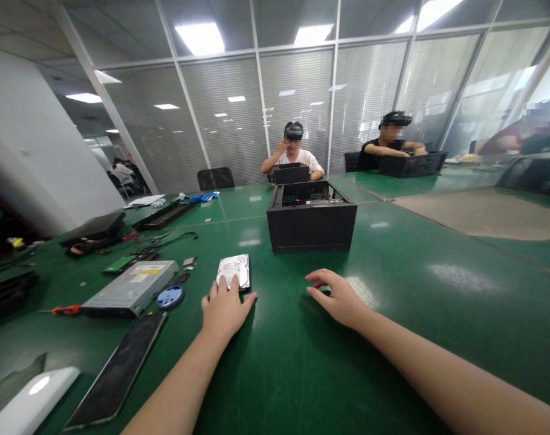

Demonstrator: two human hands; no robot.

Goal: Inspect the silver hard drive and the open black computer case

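My left hand rests with spread fingers at the near edge of a hard drive, its fingertips over the drive's label side. The drive lies flat on the green table. Over to the right, my right hand hovers at or just above the table top, thumb and fingers curved with a gap between them and nothing held. Beyond both hands stands a black computer case, open at the top, with some parts showing inside.
On the left lie an optical drive, an orange-handled screwdriver, a blue round part, a long dark panel and a white box-like object. Across the table, people sit at other black cases.
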